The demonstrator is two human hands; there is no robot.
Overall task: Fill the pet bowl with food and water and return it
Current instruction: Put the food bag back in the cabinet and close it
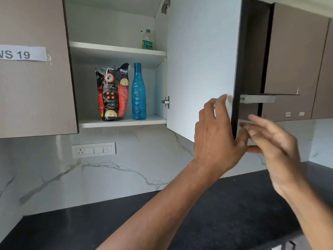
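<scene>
A black and red pet food bag (112,92) stands on the lower shelf of an open wall cabinet, with a blue textured water bottle (138,92) upright just to its right. The cabinet door (201,65) is swung out towards me. My left hand (218,136) lies against the door's white inner face near its lower free edge, with the thumb hooked round the dark edge. Just right of that edge my right hand (273,141) is blurred, its fingers spread and holding nothing. No pet bowl is in view.
A small clear bottle with a green label (148,39) stands on the upper shelf. A closed door labelled "WS 19" (34,73) is to the left, more closed doors to the right. Below are a marble backsplash with a switch panel (93,149) and a black countertop (225,213).
</scene>
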